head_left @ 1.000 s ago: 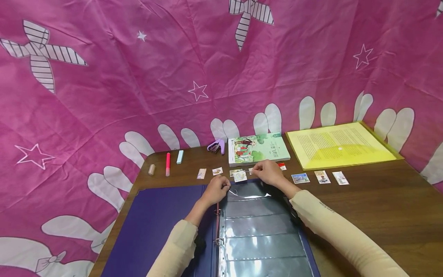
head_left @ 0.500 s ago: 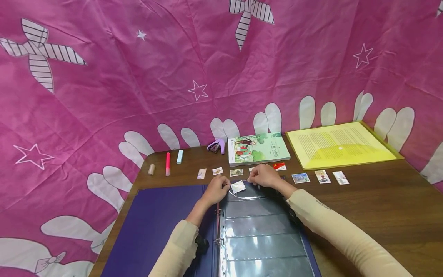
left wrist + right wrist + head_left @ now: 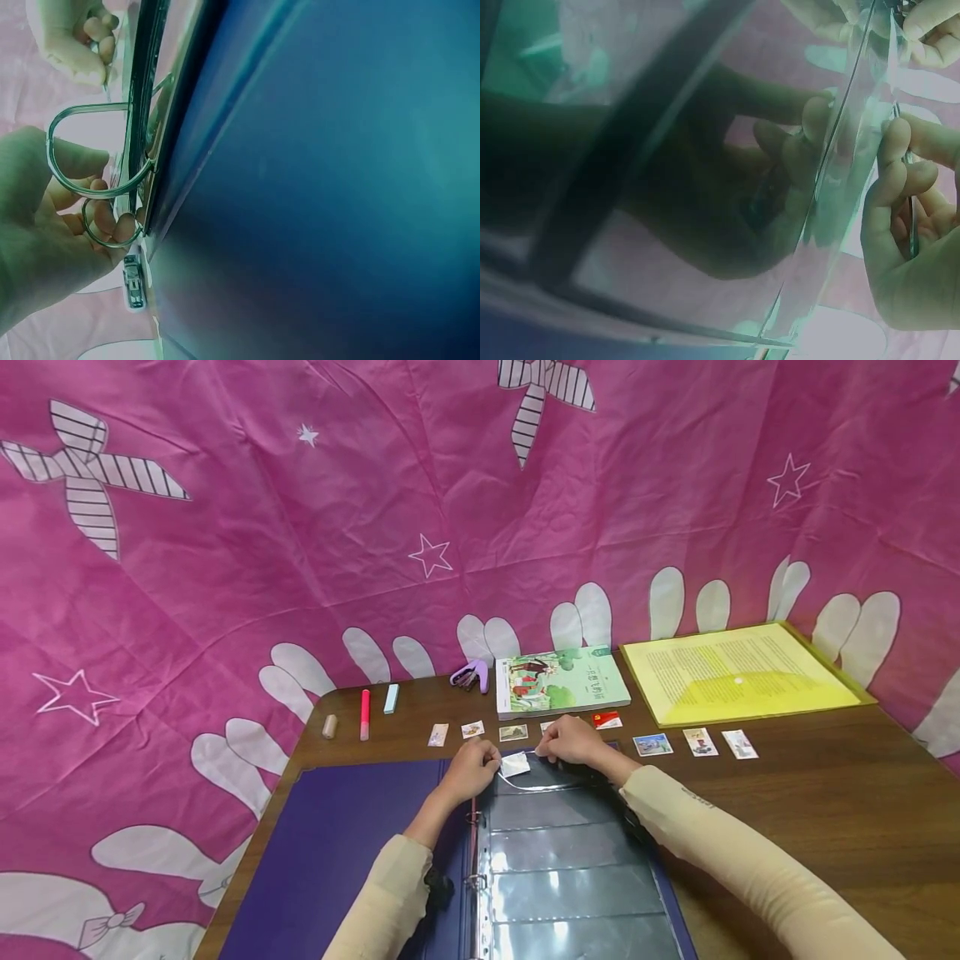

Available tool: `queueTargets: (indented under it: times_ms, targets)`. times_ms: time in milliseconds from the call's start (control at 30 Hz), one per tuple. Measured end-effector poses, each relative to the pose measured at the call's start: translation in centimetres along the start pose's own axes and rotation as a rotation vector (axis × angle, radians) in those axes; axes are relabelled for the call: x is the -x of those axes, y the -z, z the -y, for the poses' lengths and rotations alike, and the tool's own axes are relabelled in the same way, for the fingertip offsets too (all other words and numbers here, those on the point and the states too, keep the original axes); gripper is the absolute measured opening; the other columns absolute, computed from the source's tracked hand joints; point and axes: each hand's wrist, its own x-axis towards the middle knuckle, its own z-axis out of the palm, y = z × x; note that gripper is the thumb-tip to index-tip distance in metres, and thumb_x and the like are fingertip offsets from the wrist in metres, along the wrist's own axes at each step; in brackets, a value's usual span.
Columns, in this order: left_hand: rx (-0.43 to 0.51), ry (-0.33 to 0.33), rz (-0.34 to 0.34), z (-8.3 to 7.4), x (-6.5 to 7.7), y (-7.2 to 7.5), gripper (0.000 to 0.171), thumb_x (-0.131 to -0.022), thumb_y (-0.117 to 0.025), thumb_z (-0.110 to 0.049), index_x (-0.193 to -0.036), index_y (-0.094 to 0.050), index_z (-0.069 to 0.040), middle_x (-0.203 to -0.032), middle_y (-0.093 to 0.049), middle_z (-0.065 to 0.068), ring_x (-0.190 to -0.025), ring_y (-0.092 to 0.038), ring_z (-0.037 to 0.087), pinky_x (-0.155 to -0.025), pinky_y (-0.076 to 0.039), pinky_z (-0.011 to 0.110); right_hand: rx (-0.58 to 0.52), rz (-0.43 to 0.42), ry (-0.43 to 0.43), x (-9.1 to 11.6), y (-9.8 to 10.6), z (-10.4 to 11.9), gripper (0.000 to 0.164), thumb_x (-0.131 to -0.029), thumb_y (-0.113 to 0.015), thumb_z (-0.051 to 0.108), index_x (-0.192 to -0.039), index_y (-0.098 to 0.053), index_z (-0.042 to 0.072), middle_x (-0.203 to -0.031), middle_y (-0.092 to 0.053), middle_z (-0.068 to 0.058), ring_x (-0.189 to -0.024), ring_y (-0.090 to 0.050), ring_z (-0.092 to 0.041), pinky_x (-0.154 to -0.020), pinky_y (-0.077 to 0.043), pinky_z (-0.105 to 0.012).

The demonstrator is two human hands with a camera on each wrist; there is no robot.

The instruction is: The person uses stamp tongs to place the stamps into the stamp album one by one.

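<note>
A small pale stamp (image 3: pixel 515 765) lies at the top pocket of a clear stamp sheet (image 3: pixel 558 893), toward its left corner. Whether it is inside the pocket or over it I cannot tell. My right hand (image 3: pixel 572 741) holds slim metal tweezers (image 3: pixel 913 225) just right of the stamp; their tips are hard to make out. At the sheet's upper left corner, my left hand (image 3: pixel 470 768) pinches the edge of the clear film, whose top bows open. The sheet sits in a blue ring binder (image 3: pixel 352 843), with metal rings (image 3: pixel 90 112) close to the left hand.
Several stamps (image 3: pixel 652 744) lie in a row behind the binder. Farther back are a purple stapler (image 3: pixel 471 675), a green book (image 3: pixel 562 682) and a yellow document folder (image 3: pixel 742 677). A pink pen (image 3: pixel 365 714), a light blue stick (image 3: pixel 391 698) and a tan cylinder (image 3: pixel 329 727) stand left.
The stamp has come down from beyond the sheet's top edge onto the top pocket. My right hand has moved slightly left and toward me with the tweezers; the left hand stays almost still.
</note>
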Motion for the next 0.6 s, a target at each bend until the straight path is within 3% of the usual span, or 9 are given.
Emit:
queueTargets:
  times_ms: [300,600]
  targets:
    - [-0.003,-0.01,0.001,0.13,-0.02,0.03,0.004,-0.08,-0.059,-0.002,-0.077,-0.062,-0.003,-0.078,-0.054,0.008,-0.075,-0.046,0.015,-0.07,-0.036,0.025,0.027,0.01,0.002,0.0,-0.23,0.49,0.012,-0.076,-0.068,0.025,-0.068,-0.073,0.017,-0.05,-0.057,0.006,-0.06,-0.053,-0.009,-0.057,-0.036,-0.022]
    - [0.004,-0.008,0.02,-0.15,0.08,0.1,0.004,-0.081,-0.059,0.0,-0.079,-0.062,-0.002,-0.08,-0.054,0.008,-0.075,-0.047,0.015,-0.07,-0.038,0.026,0.009,0.119,0.028,-0.22,0.28,0.39,0.01,-0.077,-0.067,0.021,-0.073,-0.073,0.013,-0.054,-0.06,0.006,-0.052,-0.049,-0.009,-0.051,-0.04,-0.022]
